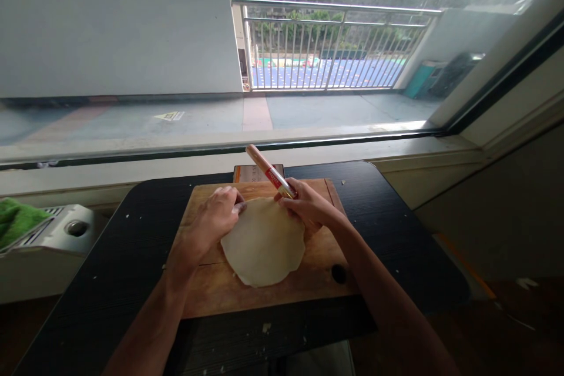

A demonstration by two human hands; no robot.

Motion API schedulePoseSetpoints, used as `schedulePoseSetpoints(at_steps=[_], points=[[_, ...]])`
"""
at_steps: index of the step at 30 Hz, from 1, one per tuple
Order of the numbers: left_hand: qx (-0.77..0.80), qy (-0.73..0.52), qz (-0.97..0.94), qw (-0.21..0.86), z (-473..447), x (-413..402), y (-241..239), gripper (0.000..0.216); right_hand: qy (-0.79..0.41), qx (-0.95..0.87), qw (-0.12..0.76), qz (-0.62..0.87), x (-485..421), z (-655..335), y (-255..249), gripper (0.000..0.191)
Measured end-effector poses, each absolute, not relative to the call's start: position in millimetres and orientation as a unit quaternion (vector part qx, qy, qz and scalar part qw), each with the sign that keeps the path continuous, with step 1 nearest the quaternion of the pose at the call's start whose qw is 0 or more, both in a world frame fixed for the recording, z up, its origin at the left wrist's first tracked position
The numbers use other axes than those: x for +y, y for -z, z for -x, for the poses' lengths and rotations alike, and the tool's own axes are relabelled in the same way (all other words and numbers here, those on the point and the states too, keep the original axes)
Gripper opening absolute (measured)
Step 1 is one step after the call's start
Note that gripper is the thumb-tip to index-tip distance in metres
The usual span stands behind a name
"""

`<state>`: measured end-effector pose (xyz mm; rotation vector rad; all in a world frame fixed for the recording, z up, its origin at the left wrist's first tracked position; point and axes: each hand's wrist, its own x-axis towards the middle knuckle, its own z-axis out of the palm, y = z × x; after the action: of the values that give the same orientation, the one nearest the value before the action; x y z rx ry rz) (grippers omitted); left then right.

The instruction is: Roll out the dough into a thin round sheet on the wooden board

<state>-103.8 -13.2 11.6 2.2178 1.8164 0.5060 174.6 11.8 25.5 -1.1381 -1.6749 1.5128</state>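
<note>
A flat, roughly round sheet of dough (pixel 263 242) lies on a wooden cutting board (pixel 207 299). At the dough's upper left edge is my left hand (pixel 222 211), its fingers curled and the thumb against the rim, so it appears to pinch the dough there. My right hand (pixel 308 204) is closed around one end of a rolling pin (pixel 264 165) with a red label. The pin tilts up and away to the left, beyond the dough's far edge. Some right fingertips are hidden near the dough's upper right rim.
The board rests on a black table (pixel 388 235) dotted with small crumbs. Behind the board sits a small device with a display (pixel 247 174), partly hidden. A window sill (pixel 185 164) borders the far side. To the left is a white appliance (pixel 66 229) with a green cloth (pixel 17 220).
</note>
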Motion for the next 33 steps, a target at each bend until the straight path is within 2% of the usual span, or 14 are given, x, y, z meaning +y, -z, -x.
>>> schedulePoseSetpoints(at_steps=[11, 18, 22, 33], points=[[0.663, -0.120, -0.736, 0.067, 98, -13, 0, 0.016, -0.579, -0.629, 0.297, 0.426, 14, -177, -24, 0.025], [0.674, -0.142, -0.707, 0.160, 107, -11, -28, 0.025, -0.569, -0.635, 0.296, 0.430, 15, -176, -23, 0.027], [0.662, -0.136, -0.706, 0.210, 109, -14, -41, 0.023, -0.569, -0.638, 0.292, 0.428, 13, -176, -25, 0.027], [0.678, -0.115, -0.706, 0.168, 97, -15, -27, 0.031, -0.571, -0.634, 0.289, 0.435, 11, -175, -28, 0.024]])
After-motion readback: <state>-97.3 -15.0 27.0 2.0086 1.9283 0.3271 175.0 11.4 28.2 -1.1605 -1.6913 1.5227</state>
